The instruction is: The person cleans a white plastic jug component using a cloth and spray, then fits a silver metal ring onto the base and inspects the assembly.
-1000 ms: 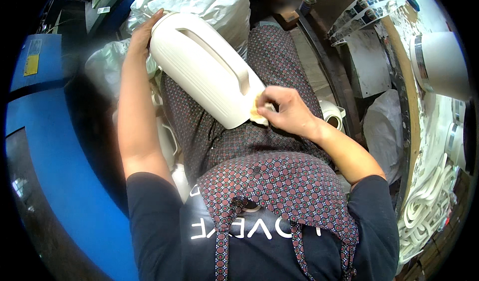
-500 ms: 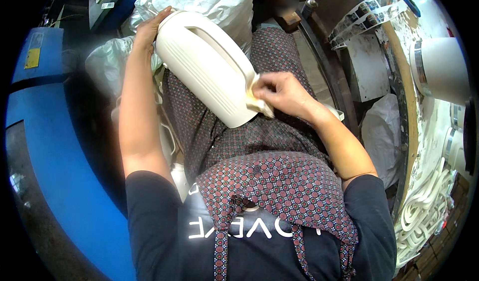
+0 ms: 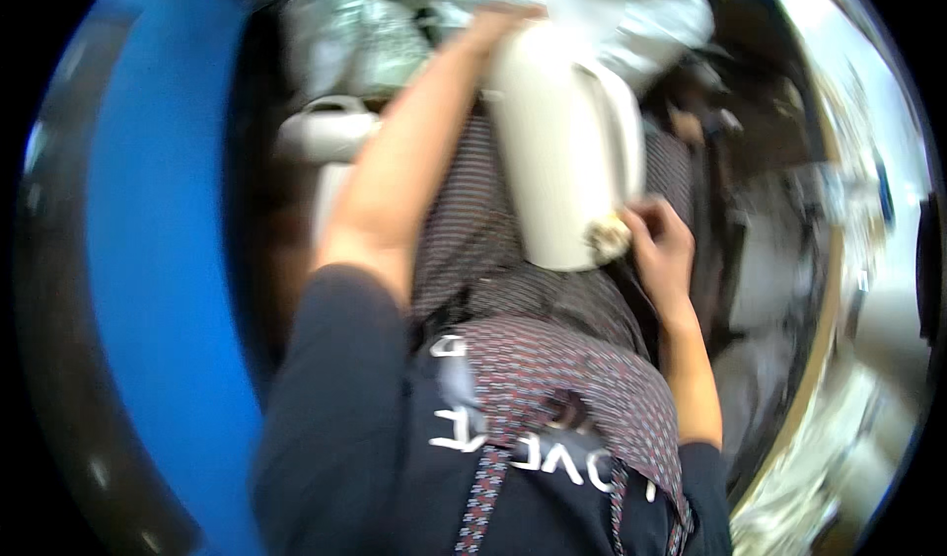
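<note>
A cream plastic jug body (image 3: pixel 552 161) with a long side handle (image 3: pixel 627 127) lies across my lap, its ribbed wall smeared by motion. My left hand (image 3: pixel 508 15) grips its far end; most of the fingers are blurred or hidden behind it. At the near end, beside the foot of the handle, my right hand (image 3: pixel 663 245) pinches a small crumpled rag (image 3: pixel 609 238), off-white with dark stains, against the jug's wall. Beneath the jug is my patterned apron (image 3: pixel 464 225).
Another cream jug part (image 3: pixel 330 132) with a handle sits left of my left forearm. Pale plastic bags (image 3: pixel 345 43) bulge at the far side. A blue panel (image 3: pixel 163 240) runs along the left. On the right is a wooden bench edge (image 3: pixel 824 299) with blurred white items beyond.
The whole view has swung, so the scene sits further right and is blurred. In the picture the jug stands more upright. My right hand and the rag remain near the handle's foot.
</note>
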### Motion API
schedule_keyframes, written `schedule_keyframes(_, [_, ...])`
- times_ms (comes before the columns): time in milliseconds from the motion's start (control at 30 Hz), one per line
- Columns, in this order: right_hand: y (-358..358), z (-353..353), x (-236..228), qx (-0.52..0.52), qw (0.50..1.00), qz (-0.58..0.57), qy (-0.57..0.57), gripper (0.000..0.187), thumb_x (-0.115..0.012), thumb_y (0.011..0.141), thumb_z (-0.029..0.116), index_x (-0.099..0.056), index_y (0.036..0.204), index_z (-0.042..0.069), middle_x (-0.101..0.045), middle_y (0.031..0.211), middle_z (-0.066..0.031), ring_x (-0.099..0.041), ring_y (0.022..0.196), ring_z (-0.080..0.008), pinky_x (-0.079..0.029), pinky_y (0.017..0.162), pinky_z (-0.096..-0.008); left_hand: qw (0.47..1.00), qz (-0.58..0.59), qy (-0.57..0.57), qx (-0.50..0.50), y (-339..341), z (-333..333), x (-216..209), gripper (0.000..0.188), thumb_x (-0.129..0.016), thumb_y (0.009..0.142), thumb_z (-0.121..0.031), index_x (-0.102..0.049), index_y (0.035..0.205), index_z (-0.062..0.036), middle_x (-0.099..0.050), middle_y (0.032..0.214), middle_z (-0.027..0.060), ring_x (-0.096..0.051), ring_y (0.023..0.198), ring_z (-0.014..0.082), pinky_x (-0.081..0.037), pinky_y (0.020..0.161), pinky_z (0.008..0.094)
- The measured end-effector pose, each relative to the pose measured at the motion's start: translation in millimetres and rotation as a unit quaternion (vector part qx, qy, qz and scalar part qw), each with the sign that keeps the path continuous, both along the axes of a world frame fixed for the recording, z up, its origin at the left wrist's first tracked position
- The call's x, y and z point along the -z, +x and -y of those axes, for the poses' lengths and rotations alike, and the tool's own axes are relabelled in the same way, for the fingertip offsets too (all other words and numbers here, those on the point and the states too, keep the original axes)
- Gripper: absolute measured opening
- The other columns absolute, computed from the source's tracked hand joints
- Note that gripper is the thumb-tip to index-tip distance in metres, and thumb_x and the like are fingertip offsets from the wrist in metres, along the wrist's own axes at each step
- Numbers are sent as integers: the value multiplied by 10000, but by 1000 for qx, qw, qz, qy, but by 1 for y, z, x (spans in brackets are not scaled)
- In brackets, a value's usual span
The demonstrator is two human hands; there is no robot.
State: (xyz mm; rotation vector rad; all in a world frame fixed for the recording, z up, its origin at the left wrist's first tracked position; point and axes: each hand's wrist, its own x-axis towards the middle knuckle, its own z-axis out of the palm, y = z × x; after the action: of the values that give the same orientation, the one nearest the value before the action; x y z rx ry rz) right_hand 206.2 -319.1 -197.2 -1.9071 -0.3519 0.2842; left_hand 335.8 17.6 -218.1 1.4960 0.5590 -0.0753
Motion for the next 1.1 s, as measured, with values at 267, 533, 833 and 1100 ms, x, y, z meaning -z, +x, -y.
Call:
schedule_keyframes(267, [-20,32,-6,-197,966,-61,-153,100,-669,818,32,-630,862,-49,-645,752,-92,-579,660,-123,-459,621,-268,979,125,158,-17,-36,12,-31,691,-809,718,-443,-623,1125,84,-657,1079,178,-616,980,220,-484,864,308])
schedule_keyframes(533, [20,58,-6,-5,989,-115,96,164,-633,893,76,-612,1025,-19,-603,904,-17,-555,820,-85,-445,738,-207,935,337,19,-112,-144,-40,-88,374,-778,772,-289,-687,919,44,-588,1217,122,-617,998,194,-504,857,321])
schedule_keyframes(833, [40,38,-3,15,981,-130,145,195,-592,932,97,-590,1088,-21,-609,1003,-49,-588,889,-106,-469,804,-237,746,144,-159,-631,-359,-128,42,512,-545,929,-430,-554,1258,-38,-616,1193,101,-595,1080,253,-500,904,413])
schedule_keyframes(1100, [43,-34,0,-76,986,-141,53,141,-636,880,68,-616,979,-31,-615,909,-30,-563,832,-88,-441,783,-228,565,20,-83,-821,-552,-140,134,588,-417,939,-546,-440,1372,-148,-450,1410,86,-422,1284,294,-421,968,533])
